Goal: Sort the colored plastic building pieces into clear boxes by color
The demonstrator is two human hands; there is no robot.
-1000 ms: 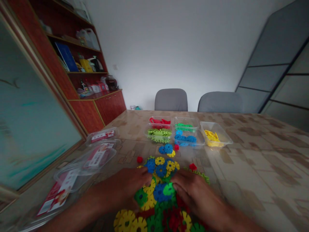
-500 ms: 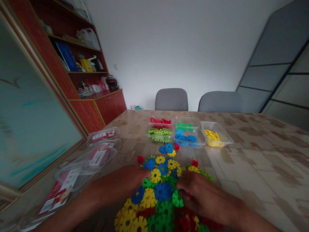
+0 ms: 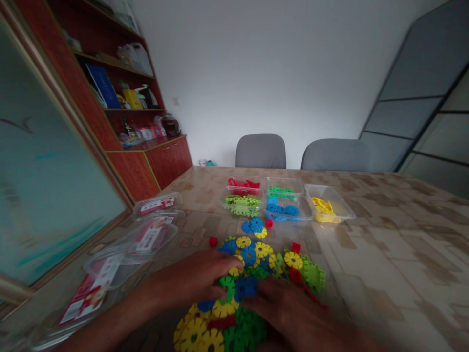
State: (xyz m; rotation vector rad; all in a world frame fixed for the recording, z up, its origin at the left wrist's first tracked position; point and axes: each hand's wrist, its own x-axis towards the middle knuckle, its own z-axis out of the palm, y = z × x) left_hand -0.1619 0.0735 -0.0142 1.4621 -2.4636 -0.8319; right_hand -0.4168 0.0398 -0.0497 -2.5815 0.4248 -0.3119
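Notched plastic discs in yellow, blue and green lie in a loose pile on the table. My left hand (image 3: 207,271) reaches in from the left with thumb and fingers apart. Its fingertips lie over a yellow disc (image 3: 236,270), and a green disc (image 3: 227,288) shows between thumb and fingers. Over the right side of the pile, my right hand (image 3: 280,303) has its fingers stretched out beside a blue disc (image 3: 246,287). It hides the red pieces beneath it. Nearer me are more yellow discs (image 3: 194,334) and dark green discs (image 3: 251,325).
Clear tubs hold red pieces (image 3: 244,184), lime pieces (image 3: 242,203), green pieces (image 3: 280,192), blue discs (image 3: 282,210) and yellow pieces (image 3: 323,208). Clear lids (image 3: 154,234) with labels lie at left. Small red cubes (image 3: 213,241) surround the pile. Grey chairs (image 3: 260,151) stand behind the table.
My right hand has moved left and toward me, uncovering lime pieces and a red cube. My left hand has shifted slightly right, its thumb and fingers now spread around a green disc.
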